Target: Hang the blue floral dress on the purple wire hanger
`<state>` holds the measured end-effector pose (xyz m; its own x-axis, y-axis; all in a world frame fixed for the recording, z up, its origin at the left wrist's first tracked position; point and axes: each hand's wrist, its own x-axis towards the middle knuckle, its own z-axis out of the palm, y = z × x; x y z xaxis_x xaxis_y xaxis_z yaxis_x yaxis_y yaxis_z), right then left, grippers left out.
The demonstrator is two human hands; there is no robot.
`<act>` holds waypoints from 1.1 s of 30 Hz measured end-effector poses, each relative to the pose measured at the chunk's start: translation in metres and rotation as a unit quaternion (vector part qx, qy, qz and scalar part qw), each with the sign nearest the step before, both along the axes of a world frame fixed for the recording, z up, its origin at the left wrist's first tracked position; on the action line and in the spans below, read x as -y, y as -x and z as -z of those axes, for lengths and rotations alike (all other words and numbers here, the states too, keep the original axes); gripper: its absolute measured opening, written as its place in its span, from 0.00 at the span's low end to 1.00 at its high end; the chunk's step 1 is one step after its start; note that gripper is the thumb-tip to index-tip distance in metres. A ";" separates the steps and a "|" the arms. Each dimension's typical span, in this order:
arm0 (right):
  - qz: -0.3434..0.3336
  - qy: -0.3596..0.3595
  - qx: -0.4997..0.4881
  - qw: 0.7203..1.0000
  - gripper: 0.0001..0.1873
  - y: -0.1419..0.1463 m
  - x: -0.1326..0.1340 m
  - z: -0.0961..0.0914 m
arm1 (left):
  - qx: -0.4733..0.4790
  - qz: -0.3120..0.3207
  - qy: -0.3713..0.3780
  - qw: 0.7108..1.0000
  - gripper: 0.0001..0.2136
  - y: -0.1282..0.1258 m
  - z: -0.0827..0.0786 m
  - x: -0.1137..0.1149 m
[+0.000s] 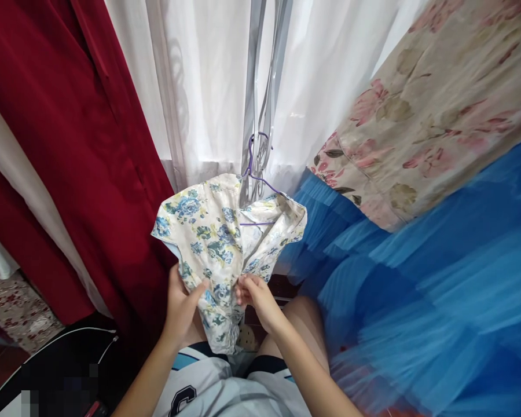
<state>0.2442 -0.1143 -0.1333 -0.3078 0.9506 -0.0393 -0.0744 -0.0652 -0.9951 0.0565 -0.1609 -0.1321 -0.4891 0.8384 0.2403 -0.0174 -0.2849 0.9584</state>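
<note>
A short-sleeved floral blouse (215,231), cream with blue and green flowers, hangs in front of me on a purple hanger (250,156). The hanger's hook is caught on a grey metal frame (260,75). My left hand (183,301) grips the blouse's left side, thumb on the front and fingers behind the cloth. With fingers closed, my right hand (255,292) pinches the front opening edge near the middle. The neckline gapes open on the right, where the hanger's lower bar shows. The blouse's lower end hangs between my knees.
A dark red curtain-like cloth (99,174) hangs at left. On the right hang a pink-flowered beige cloth (438,127) and blue tulle (417,289). White sheer curtains (212,75) stand behind. A black bag (56,359) lies at lower left.
</note>
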 end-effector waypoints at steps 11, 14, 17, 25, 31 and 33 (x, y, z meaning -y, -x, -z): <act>-0.013 -0.011 0.011 1.000 0.12 -0.012 0.035 -0.014 | -0.247 0.127 0.011 0.961 0.04 -0.074 0.031 0.003; 0.006 -0.016 -0.013 1.000 0.12 -0.018 0.024 -0.031 | -0.254 0.122 0.015 0.959 0.05 -0.078 0.034 0.001; 0.077 -0.056 -0.083 0.992 0.15 -0.022 -0.006 -0.066 | -0.292 0.136 0.021 0.947 0.08 -0.073 0.028 0.002; 0.145 -0.210 -0.138 0.957 0.17 0.005 -0.072 -0.174 | -0.295 0.141 0.033 0.944 0.11 -0.061 0.042 -0.010; 0.120 -0.246 -0.112 0.955 0.15 0.004 -0.060 -0.163 | -0.243 0.110 -0.003 0.964 0.07 -0.049 0.031 -0.028; 0.118 -0.249 -0.100 0.956 0.14 0.000 -0.056 -0.159 | -0.231 0.072 -0.040 0.969 0.10 -0.046 0.001 -0.033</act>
